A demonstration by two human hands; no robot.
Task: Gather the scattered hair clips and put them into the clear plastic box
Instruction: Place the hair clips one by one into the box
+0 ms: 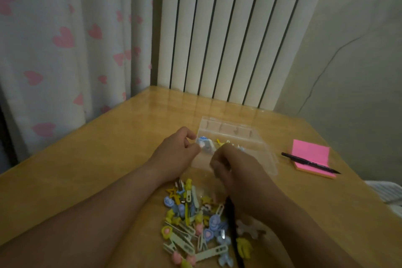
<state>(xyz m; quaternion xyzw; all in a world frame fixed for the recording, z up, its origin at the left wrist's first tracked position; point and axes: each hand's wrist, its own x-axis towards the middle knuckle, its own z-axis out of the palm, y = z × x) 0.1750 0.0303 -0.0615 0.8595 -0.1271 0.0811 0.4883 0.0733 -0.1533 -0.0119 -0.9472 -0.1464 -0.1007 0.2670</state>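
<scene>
Now the left grip (176, 152), at the centre of the frame, pinches a blue-and-white hair clip (204, 144) between thumb and fingertips, at the left end of the clear plastic box (260, 150). The right grip (236, 173) is just beside it, its fingers curled and blurred; whether it holds anything cannot be told. A few clips show inside the box. The pile of hair clips (191, 230) lies on the bench (108, 159) at lower centre, between the forearms. Pink sticky notes (311, 153) with a black pen (309, 163) lying across them sit to the right of the box.
</scene>
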